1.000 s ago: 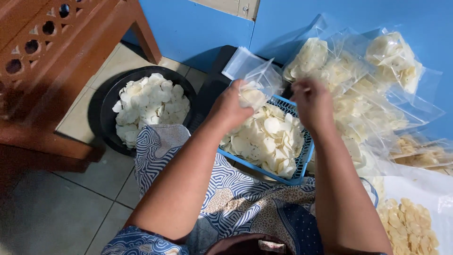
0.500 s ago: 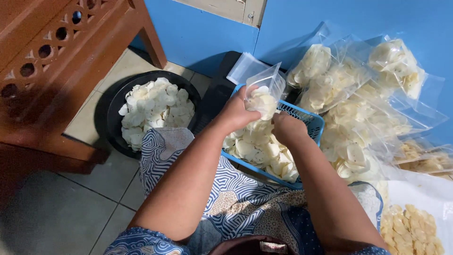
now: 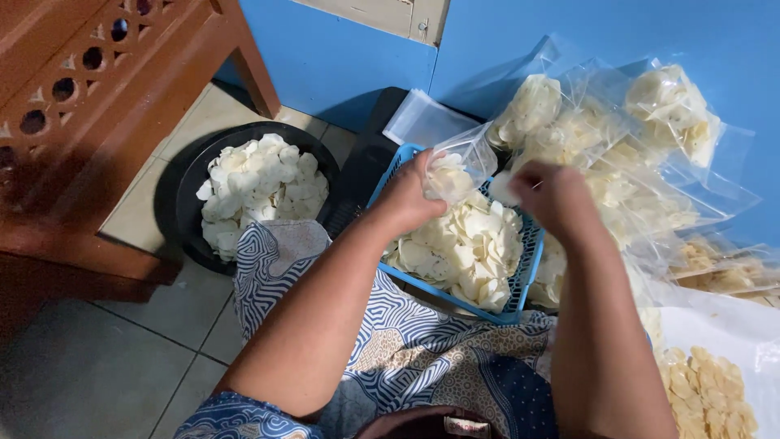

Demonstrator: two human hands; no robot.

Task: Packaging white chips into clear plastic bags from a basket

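While a small clear bag (image 3: 457, 167), mouth tilted up and right, is gripped by the left hand (image 3: 410, 195) above the blue basket (image 3: 526, 268), a cracker (image 3: 505, 189) is pinched in the right hand (image 3: 552, 199) just beside that mouth.

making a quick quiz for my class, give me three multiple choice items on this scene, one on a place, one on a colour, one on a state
1. Where is the black tub of white chips?
A. left of the basket
B. on the wooden furniture
C. behind the filled bags

2. What colour is the basket?
A. red
B. blue
C. green

3. The small clear bag in the left hand is
A. sealed flat
B. empty
C. open, partly filled

Answers: 1 A, it sits on the floor tiles left of the basket. 2 B, its mesh rim is blue. 3 C, chips show inside while the right hand holds a chip at it.
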